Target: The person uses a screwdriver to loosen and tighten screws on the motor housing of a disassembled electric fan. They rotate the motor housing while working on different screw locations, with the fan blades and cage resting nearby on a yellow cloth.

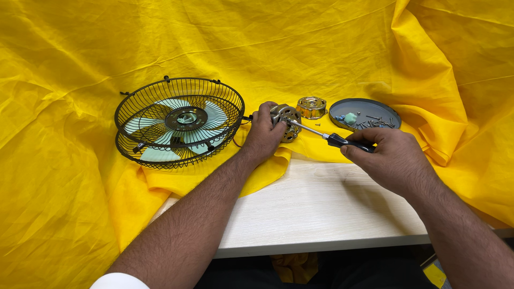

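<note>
Fan motor held and engaged by screwdriver on a yellow cloth.

The left hand grasps the fan motor, fingers curled over its left and top sides; the motor rests on the yellow cloth just right of the caged fan. The right hand is clenched around the black handle of the screwdriver, whose tip meets the motor face. Farther right lie a brass-coloured housing and a grey tray of screws.

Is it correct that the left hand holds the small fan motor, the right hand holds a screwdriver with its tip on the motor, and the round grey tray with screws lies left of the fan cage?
Not quite. The head view shows the grey tray to the right, beyond the right hand, not left of the fan cage. The rest holds: the left hand grips the motor, and the screwdriver tip meets it.
</note>
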